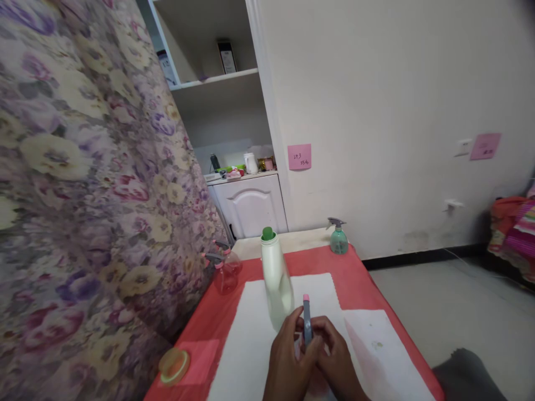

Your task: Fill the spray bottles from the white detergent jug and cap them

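Observation:
Both my hands are together near the front of the table, closed around a grey spray head with a pink tip (307, 314). My left hand (288, 356) grips it from the left, with the index finger raised beside it. My right hand (336, 356) wraps it from the right. Whatever is below the spray head is mostly hidden by my fingers; a little pink shows between them. Just beyond my left hand stands a tall pale green bottle with a handle (273, 278), upright, a darker green piece at its mouth.
On the red tablecloth (200, 328) lie white sheets (242, 334). Two pink spray bottles (225, 278) stand at the left edge, a green spray bottle (339, 240) at the far right corner. A round yellowish container (174, 366) sits front left. A floral curtain (104, 195) hangs alongside.

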Demonstrator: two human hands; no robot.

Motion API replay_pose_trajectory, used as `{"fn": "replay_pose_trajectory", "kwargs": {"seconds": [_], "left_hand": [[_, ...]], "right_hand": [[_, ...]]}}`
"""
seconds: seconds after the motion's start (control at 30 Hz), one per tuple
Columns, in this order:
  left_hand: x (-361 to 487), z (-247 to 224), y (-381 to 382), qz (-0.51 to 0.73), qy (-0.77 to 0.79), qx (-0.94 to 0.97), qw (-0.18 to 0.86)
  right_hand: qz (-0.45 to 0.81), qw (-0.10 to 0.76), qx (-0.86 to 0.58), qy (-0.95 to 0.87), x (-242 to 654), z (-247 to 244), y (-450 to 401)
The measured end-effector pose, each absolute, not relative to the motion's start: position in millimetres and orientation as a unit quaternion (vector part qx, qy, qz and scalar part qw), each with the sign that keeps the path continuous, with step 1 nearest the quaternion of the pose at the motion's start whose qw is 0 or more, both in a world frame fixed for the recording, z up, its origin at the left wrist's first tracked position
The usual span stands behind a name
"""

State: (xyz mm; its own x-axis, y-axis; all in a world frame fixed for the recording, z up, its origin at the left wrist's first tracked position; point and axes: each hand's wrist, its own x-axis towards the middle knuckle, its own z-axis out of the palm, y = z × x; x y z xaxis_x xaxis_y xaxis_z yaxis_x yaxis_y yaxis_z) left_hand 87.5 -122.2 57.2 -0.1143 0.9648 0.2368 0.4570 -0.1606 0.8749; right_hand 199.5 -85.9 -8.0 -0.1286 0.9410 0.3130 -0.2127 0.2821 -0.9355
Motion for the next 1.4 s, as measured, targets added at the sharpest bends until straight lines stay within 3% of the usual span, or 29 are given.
{"fn": "replay_pose_trajectory", "kwargs": {"seconds": [0.37, 0.7, 1.07, 1.4], "left_hand": [[90.9, 55.0, -115.4, 0.473, 0.606, 0.592, 0.242], [87.5, 54.0, -115.8, 0.458, 0.61, 0.585, 0.277], [87.7, 56.8, -113.1, 0.506, 0.579, 0.553, 0.322], [84.2, 64.7, -113.8, 0.545, 0.551, 0.528, 0.346]], "right_hand": [[0.487, 0.553, -0.264, -0.622, 206.8, -2.5, -83.9], [0.529, 0.581, -0.296, -0.542, 196.7, 5.1, -89.3], [0.504, 0.545, -0.243, -0.624, 205.3, -0.8, -87.3], [0.434, 0.546, -0.361, -0.619, 191.5, -58.9, -84.7]]}}
